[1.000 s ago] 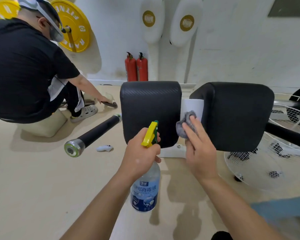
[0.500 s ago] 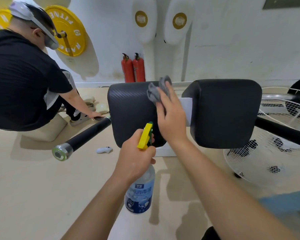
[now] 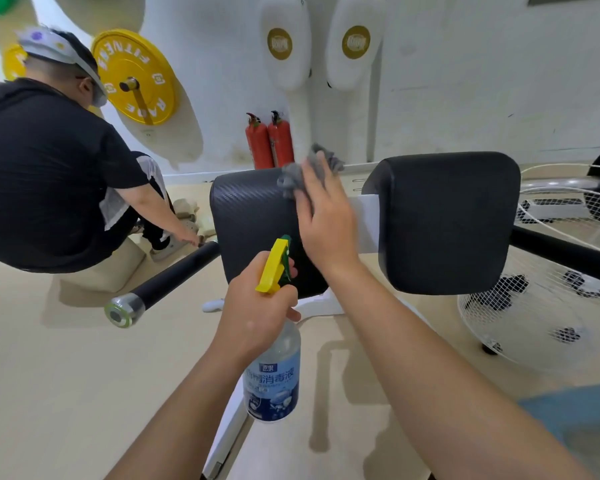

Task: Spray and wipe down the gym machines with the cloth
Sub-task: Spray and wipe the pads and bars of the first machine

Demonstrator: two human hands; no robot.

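Two black padded cushions of a gym machine stand in front of me, the left pad and the right pad, joined by a white bar. My right hand presses a grey cloth flat against the top right corner of the left pad. My left hand grips a clear spray bottle with a blue label and a yellow trigger, held low in front of the left pad, nozzle towards it.
Another person in a black shirt crouches at the left, a hand on a black bar lying on the floor. A white fan cage stands at the right. Two red fire extinguishers and a yellow weight plate are at the back wall.
My right hand carried the cloth from the gap between the pads up onto the left pad's top right corner. The spray bottle stayed in front of that pad.
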